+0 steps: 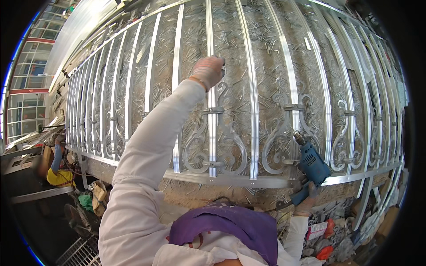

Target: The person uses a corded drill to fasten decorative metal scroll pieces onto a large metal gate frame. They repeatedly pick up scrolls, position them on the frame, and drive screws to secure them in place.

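Note:
A silver metal railing panel [253, 128] lies before me, its long bars running away from me. My left hand [207, 73], in a worn glove, reaches out over one of the middle bars [212, 146]. Its fingers are curled closed; whatever they hold, if anything, is hidden. Just nearer to me, curled scroll ornaments [239, 155] flank that bar, joined to it by a collar [213, 110]. Low on the right, my right hand [307, 199] grips a blue power drill [314, 164] by its handle. The drill's chuck [298, 136] points away from me, above another scroll ornament [271, 155].
Many loose metal offcuts [230, 26] litter the surface beneath the bars. At left, a person in a yellow and blue top [61, 177] is beside the panel. Red and grey bags [325, 252] and scrap lie at lower right. A purple cloth [226, 226] covers my chest.

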